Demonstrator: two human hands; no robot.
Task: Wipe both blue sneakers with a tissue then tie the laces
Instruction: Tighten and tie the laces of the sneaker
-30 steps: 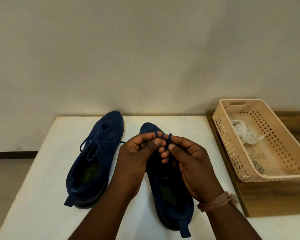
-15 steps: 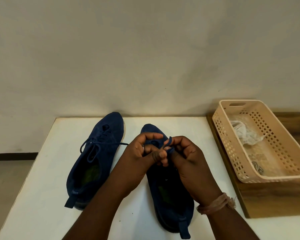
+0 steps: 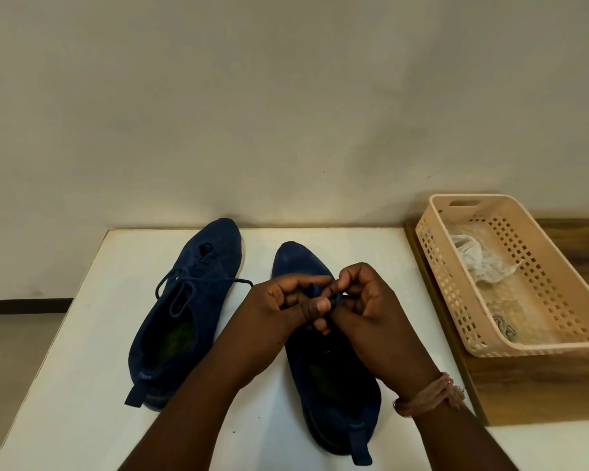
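White table [image 3: 82,385] carries two blue sneakers, toes toward 12 o'clock. Wooden board [image 3: 524,392] lies at its 3 o'clock edge, bearing a beige perforated basket [image 3: 558,266] that holds a crumpled tissue [image 3: 480,263]. Left sneaker [image 3: 184,317] stands at 10 o'clock, its laces [image 3: 201,283] loosely tied. Right sneaker [image 3: 337,385] sits at centre. Above its tongue, left hand [image 3: 279,311] and right hand [image 3: 364,307] meet, fingers curled, both pinching the right sneaker's lace [image 3: 334,297]. Braided wristband [image 3: 429,394] circles the right wrist.

Two blue sneakers [image 3: 184,311] side by side; right sneaker's laces [image 3: 334,297] apparently half-tied
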